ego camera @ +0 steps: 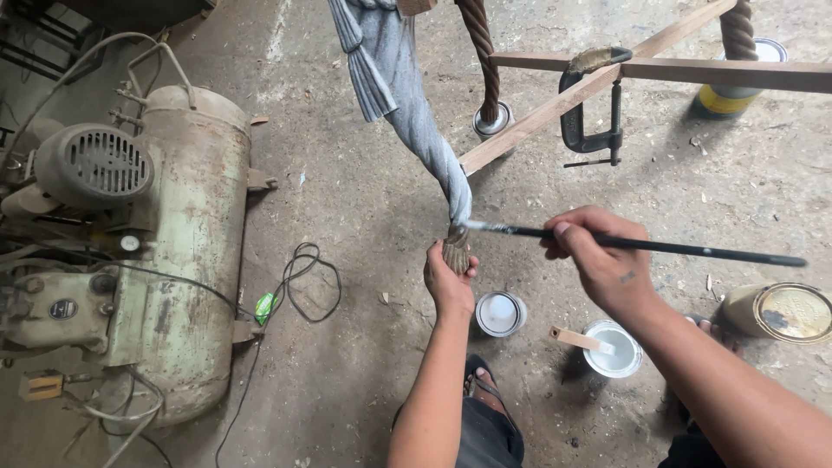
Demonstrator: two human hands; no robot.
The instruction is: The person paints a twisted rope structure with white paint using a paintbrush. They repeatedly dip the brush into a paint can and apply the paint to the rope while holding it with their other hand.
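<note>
Concrete floor: left hand (448, 277) grips twisted leg (433, 147) foot, right hand (598, 256) pinches brush (641, 245) (primer can (501, 314) at six o'clock); drips could hit fingers.

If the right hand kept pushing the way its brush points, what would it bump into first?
The right hand aims its long brush leftward; the bristle tip already meets the grey-painted twisted leg, just above where the left hand grips its unpainted foot. So the leg comes first, though depth is hard to judge.

Premises: a workshop, likely for woodwork and finishing. Evidence: bare, stained concrete floor (364, 173) littered with chips; an old air compressor (165, 251) with loose black cable (308, 282); a clamp (594, 108) gripping wooden battens (537, 117); open paint tins (501, 313) standing on the ground.
</note>
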